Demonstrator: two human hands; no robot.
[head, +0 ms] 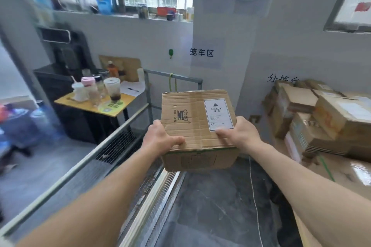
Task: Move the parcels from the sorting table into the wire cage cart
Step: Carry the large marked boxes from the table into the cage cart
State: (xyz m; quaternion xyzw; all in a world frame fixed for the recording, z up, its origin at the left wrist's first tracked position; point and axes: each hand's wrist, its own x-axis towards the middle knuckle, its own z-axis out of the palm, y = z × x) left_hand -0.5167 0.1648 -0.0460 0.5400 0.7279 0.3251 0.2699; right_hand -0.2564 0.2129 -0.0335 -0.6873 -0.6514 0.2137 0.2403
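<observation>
left grip (161, 139) curled round box (192, 118) near-left corner, right grip (240, 134) clamped on right edge beside heavy label (218, 114). two hands prob cos of weight. box in air over cart (90, 154), not set down yet. more parcels (325, 124) stacked on tabletop (351, 174) to my right.

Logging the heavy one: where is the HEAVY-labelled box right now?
The box is at the centre of the head view, held by the left hand and right hand over the wire cage cart; the stacked parcels lie to its right.
</observation>
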